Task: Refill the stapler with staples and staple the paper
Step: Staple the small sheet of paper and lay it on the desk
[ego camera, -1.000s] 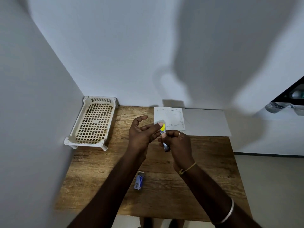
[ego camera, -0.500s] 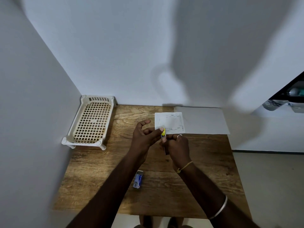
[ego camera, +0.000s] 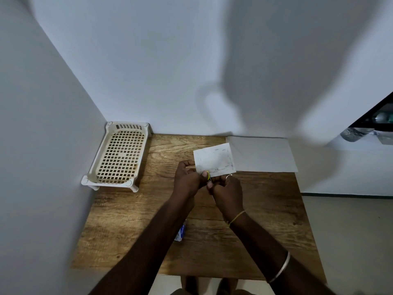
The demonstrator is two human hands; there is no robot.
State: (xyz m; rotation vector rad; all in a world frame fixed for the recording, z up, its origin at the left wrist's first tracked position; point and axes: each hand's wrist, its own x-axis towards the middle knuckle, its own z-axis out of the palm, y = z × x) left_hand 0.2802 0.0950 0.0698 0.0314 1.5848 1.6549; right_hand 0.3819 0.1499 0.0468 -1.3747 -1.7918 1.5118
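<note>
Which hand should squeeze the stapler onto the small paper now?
Right. The right hand grips the stapler at the lower edge of the small paper; the left hand pinches that paper's corner, likely steadying it.

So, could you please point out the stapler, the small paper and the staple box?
stapler (ego camera: 208, 176), head view, its yellow tip
small paper (ego camera: 215, 160), head view, its printed middle
staple box (ego camera: 181, 233), head view, its visible blue face
</note>
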